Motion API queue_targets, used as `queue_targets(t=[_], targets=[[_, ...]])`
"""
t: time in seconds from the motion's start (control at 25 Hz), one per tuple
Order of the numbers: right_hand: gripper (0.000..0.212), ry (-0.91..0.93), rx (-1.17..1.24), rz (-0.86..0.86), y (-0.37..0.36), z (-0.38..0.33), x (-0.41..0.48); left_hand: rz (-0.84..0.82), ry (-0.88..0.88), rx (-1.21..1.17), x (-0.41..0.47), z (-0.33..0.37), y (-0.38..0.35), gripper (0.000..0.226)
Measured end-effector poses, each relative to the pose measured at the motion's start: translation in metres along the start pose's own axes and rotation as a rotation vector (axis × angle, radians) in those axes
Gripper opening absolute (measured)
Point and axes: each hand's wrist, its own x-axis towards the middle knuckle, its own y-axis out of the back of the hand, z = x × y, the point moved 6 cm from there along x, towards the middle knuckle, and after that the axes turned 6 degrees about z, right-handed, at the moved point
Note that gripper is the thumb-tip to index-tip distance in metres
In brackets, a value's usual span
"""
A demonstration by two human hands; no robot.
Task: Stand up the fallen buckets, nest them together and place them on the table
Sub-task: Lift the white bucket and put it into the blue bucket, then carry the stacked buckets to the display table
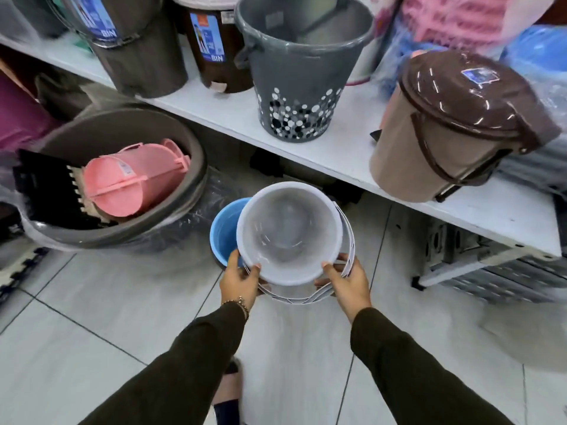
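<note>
We hold the white bucket [289,233] upright above the tiled floor [122,302], our left hand [241,279] and right hand [348,282] curled around its near rim. The blue bucket [225,230] stands just left of it, below the bench [337,142].

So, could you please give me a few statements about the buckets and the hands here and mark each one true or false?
1. Both hands, left and right, grip the white bucket. True.
2. The white bucket lies on its side. False: it is upright, mouth up.
3. The blue bucket is left of the white one. True.
4. The blue bucket is on the table. False: it is down at the floor.
5. The dotted grey bin has a lid on. False: it is open.
</note>
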Motion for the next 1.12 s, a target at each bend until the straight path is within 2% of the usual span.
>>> queue_targets(t=[0.12,0.28,0.36,0.48,0.56,0.64,0.68,0.76,0.8,0.88,0.96,1.12], targets=[[0.017,-0.076,-0.021,-0.016,-0.058,-0.011,0.033,0.047,0.028,0.012,0.052,0.01,0.022,0.061],[0.024,-0.202,-0.139,0.019,-0.124,0.031,0.081,0.077,0.124,0.115,0.132,-0.019,0.039,0.064],[0.027,-0.284,-0.187,0.052,-0.143,0.064,0.101,0.076,0.147,0.242,0.162,-0.035,0.04,0.063],[0.03,-0.295,-0.315,0.112,-0.153,0.094,0.116,0.058,0.03,0.592,0.191,-0.046,0.037,0.069],[0.053,-0.282,-0.392,0.128,-0.151,0.109,0.126,0.059,-0.012,0.775,0.209,-0.055,0.035,0.083],[0.084,-0.396,-0.333,0.093,-0.153,0.125,0.134,0.059,0.12,0.754,0.226,-0.073,0.038,0.094],[0.096,-0.484,-0.288,0.065,-0.155,0.131,0.138,0.045,0.209,0.688,0.232,-0.082,0.038,0.091],[0.105,-0.641,-0.196,0.005,-0.161,0.141,0.145,0.016,0.328,0.548,0.244,-0.095,0.037,0.067],[0.101,-0.688,-0.145,-0.033,-0.165,0.145,0.149,0.017,0.369,0.491,0.25,-0.099,0.037,0.057],[0.078,-0.729,-0.034,-0.082,-0.173,0.151,0.157,0.031,0.43,0.373,0.262,-0.106,0.038,0.049],[0.063,-0.688,0.057,-0.038,-0.175,0.16,0.164,0.011,0.43,0.321,0.27,-0.112,0.039,0.047],[0.049,-0.529,0.152,0.069,-0.17,0.161,0.168,0.018,0.38,0.34,0.273,-0.116,0.044,0.043]])
